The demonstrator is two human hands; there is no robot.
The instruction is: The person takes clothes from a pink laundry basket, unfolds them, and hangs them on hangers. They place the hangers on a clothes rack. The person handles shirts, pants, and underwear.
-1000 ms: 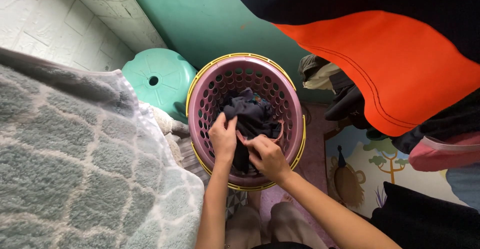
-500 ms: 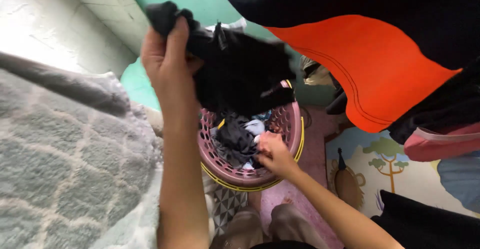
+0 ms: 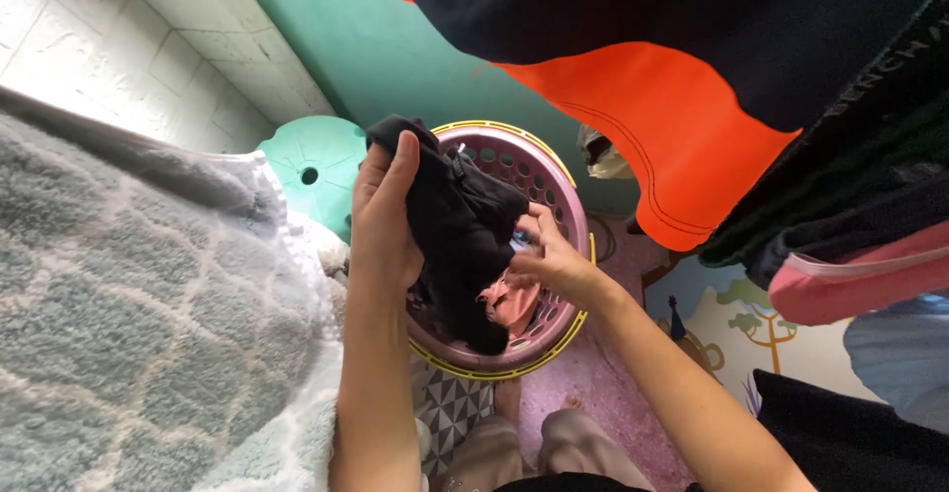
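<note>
Over a pink perforated basket [image 3: 554, 171] with a yellow rim, the left hand [image 3: 381, 220] is lifted and closed around a bunched black garment [image 3: 460, 240]. The thumb presses the top fold against the fingers, so the cloth hangs down from the hand and its lower end droops into the basket's mouth. That high hold seems meant to pull the piece free of the pile beneath it.

The right hand [image 3: 549, 260] is lower, inside the basket's near side, its fingers curled on the laundry there; they appear to pinch a pale pink piece [image 3: 509, 304] beside the black garment's hanging end, though the exact grip is partly hidden by the cloth. A bit of blue fabric shows just above that hand.

Left of the arms a grey-and-white patterned blanket [image 3: 138, 294] fills the view, and it lies close against the left forearm. Beyond it stands a mint-green stool [image 3: 311, 161], touching or just beside the basket, by a white tiled wall [image 3: 129, 37] and a green wall [image 3: 395, 47]. Hanging clothes crowd in from above and the right: a black-and-orange garment [image 3: 682, 126] and a pink one [image 3: 860, 279]. These block much of the floor and leave little free room above the basket. A play mat [image 3: 722, 334] with a cartoon picture lies on the floor to the right, and the person's knees [image 3: 524, 452] show below.
</note>
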